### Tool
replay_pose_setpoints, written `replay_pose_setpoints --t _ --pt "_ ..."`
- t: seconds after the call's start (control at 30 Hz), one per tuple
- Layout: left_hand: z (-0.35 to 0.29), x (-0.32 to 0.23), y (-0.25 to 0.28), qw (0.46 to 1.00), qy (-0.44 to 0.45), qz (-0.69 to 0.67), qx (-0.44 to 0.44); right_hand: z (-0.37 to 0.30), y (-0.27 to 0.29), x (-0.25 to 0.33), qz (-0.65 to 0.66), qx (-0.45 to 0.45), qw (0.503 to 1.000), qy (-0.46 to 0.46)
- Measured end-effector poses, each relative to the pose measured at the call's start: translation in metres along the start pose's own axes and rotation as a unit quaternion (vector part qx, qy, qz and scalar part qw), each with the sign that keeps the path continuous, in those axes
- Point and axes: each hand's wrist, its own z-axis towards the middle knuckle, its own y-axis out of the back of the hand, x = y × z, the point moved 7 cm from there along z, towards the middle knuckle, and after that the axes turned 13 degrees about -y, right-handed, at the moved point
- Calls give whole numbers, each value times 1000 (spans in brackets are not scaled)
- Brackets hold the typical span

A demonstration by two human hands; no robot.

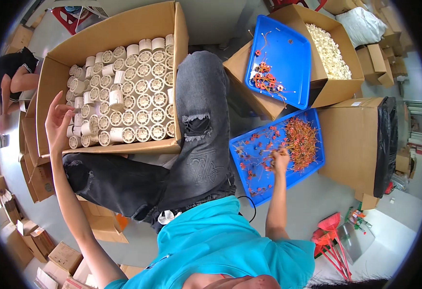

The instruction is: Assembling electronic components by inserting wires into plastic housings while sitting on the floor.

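Note:
My left hand (pixel 58 124) is at the left side of a large cardboard box (pixel 110 30), its fingers apart and partly curled. Beside its fingertips, the box holds many off-white plastic cylinders (pixel 143 102) with spoked round ends, several lying on their sides. To my right, my right hand (pixel 281 160) is closed over a blue tray (pixel 260 196), fingertips pressed together; what they pinch is too small to make out. Around it lie loose small red parts with thin wire leads, and a dense pile of them (pixel 300 143) fills the tray's right part.
A second blue tray (pixel 288 60) with a few red wired parts rests on cardboard at the far right. Behind it stands a box of small cream pieces (pixel 327 53). A closed carton (pixel 348 144) flanks the near tray. Red brooms (pixel 330 236) stand lower right; another person (pixel 18 77) sits far left.

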Motion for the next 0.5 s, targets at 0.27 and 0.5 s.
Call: replay_pose_setpoints --t 0.27,0.5 --pt "1 -6 -11 996 -42 67 38 -141 10 235 120 99 974 166" --pt "-4 -7 -12 986 -78 139 58 -185 -73 393 135 200 927 288"
